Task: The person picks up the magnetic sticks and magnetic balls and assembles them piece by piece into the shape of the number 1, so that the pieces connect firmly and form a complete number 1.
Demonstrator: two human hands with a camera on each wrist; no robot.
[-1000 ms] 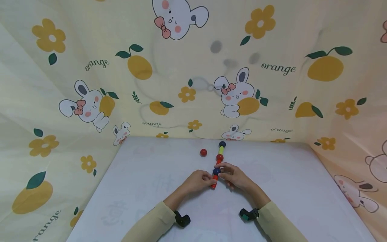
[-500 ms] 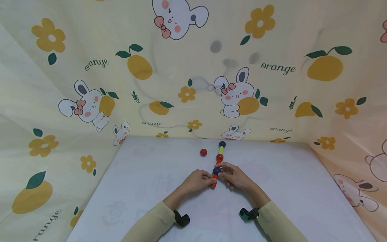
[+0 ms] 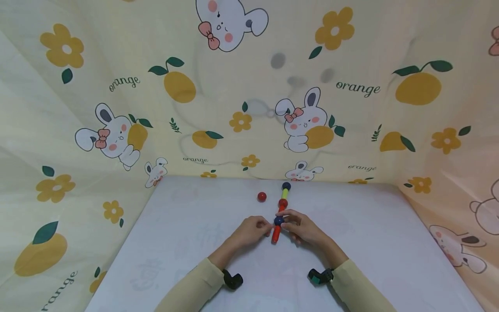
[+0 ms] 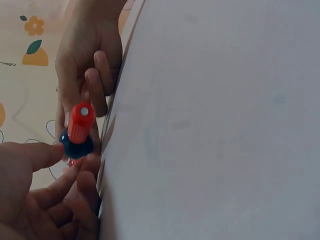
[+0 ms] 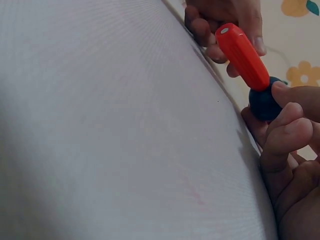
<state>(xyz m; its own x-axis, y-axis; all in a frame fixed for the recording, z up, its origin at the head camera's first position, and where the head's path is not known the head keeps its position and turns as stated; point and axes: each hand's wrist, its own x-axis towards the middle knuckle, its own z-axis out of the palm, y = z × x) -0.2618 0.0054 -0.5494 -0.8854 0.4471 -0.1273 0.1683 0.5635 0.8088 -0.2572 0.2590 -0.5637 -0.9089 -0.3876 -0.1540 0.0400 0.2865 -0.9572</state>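
A chain of sticks and balls (image 3: 283,203) lies on the white table (image 3: 187,242), running away from me. Its near end is a dark blue ball (image 3: 278,220) with a red stick (image 3: 276,234) pointing toward me. My left hand (image 3: 268,226) pinches that ball from the left, thumb and finger on it (image 4: 76,146). My right hand (image 3: 286,222) pinches the same ball (image 5: 263,104) from the right with curled fingers (image 5: 287,122). The red stick (image 5: 243,56) juts out free, and no finger holds it. A loose red ball (image 3: 261,196) lies left of the chain.
Patterned cloth with rabbits and oranges (image 3: 249,108) walls the table at the back and on both sides. The chain's far dark blue ball (image 3: 286,185) lies close to the back cloth. Black wrist cameras (image 3: 233,280) sit at both cuffs.
My left fingers have slid off the near red stick up to the dark blue ball, leaving the stick bare. The right hand and the chain have stayed almost still.
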